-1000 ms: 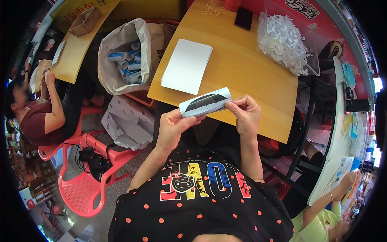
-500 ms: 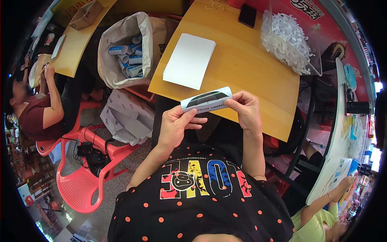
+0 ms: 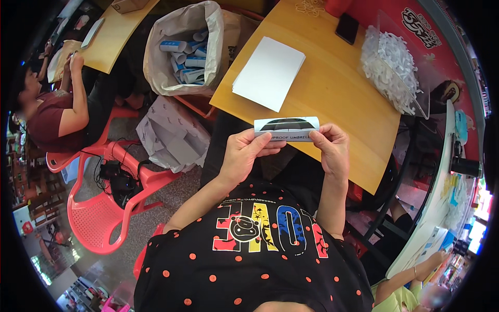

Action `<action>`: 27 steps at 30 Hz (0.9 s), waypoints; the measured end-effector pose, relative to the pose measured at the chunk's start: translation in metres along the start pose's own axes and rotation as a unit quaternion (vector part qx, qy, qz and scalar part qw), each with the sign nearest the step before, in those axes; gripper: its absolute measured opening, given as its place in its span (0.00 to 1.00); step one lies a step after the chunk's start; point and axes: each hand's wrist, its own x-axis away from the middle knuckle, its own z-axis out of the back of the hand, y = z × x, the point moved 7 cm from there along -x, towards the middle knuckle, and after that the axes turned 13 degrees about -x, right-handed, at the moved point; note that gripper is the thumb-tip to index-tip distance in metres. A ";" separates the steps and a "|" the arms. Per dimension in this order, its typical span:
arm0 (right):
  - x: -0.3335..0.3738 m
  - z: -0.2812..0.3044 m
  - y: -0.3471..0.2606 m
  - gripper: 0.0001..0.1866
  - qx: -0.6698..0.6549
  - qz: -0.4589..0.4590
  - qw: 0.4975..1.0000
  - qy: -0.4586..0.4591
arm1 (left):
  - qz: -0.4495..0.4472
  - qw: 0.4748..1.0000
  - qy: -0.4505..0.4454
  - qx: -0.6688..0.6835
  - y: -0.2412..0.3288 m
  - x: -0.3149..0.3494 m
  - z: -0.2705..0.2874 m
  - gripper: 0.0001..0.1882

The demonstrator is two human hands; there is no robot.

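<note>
Between my hands is a rolled paper sleeve [image 3: 287, 125], pale blue and white with a dark umbrella picture, held level just off the table's near edge. My left hand [image 3: 247, 151] pinches its left end, thumb in front and fingers behind. At the other end, the thumb and fingers of my right hand [image 3: 331, 148] close on it. Beyond the sleeve, a stack of white sheets [image 3: 268, 73] lies on the wooden table [image 3: 325, 88]. Left of the table, a large white bag [image 3: 156, 67] holds several similar rolled sleeves [image 3: 195, 61].
A clear bin of white curled strips [image 3: 392, 67] stands at the table's right, near a black phone [image 3: 346, 28]. A crumpled white bag [image 3: 174, 138] and a red plastic chair [image 3: 99, 218] with black cables are at left. One person [image 3: 57, 114] sits far left, another [image 3: 408, 288] lower right.
My hands have turned the sleeve from a slight tilt to nearly level. The whole view has shifted, so the table and bag appear farther right. Both hands keep their grip.
</note>
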 end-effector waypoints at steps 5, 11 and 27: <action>0.000 0.004 0.002 0.06 0.002 -0.019 1.000 0.000 | 0.005 1.000 -0.013 0.015 -0.006 0.000 0.000 0.14; 0.000 0.002 0.000 0.06 0.011 -0.012 1.000 0.004 | 0.021 0.999 -0.018 0.037 -0.010 -0.003 0.001 0.13; 0.009 -0.021 0.022 0.10 -0.046 -0.124 0.991 0.007 | -0.014 0.999 0.028 0.005 -0.012 -0.007 0.013 0.13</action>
